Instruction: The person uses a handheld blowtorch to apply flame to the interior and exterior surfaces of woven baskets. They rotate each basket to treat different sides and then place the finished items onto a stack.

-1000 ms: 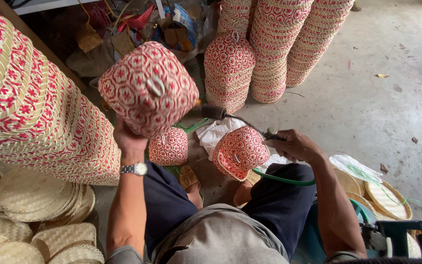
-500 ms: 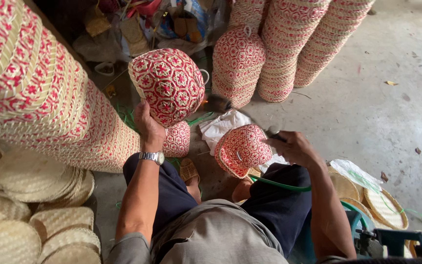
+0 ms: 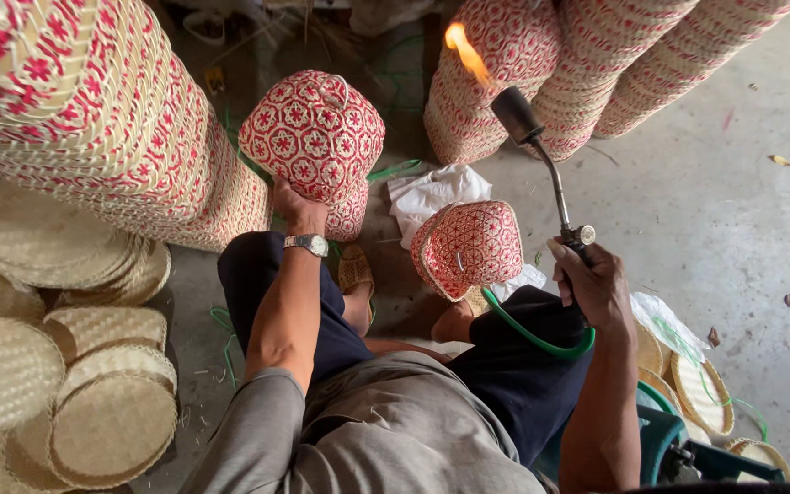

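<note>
Grey concrete floor (image 3: 742,229): stacked red-and-natural woven baskets (image 3: 93,119), flat round natural woven lids (image 3: 112,425), crumpled white cloth (image 3: 432,194).

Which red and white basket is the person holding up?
The round woven basket raised in the left hand; the other loose basket rests on the knee.

I hold a red-and-cream woven basket (image 3: 314,137), patterned with star hexagons, raised and tipped on its side in my left hand (image 3: 299,209), its small handle facing up. My right hand (image 3: 594,285) grips a lit gas torch (image 3: 541,151), black nozzle angled up, orange flame burning at its tip.
</note>
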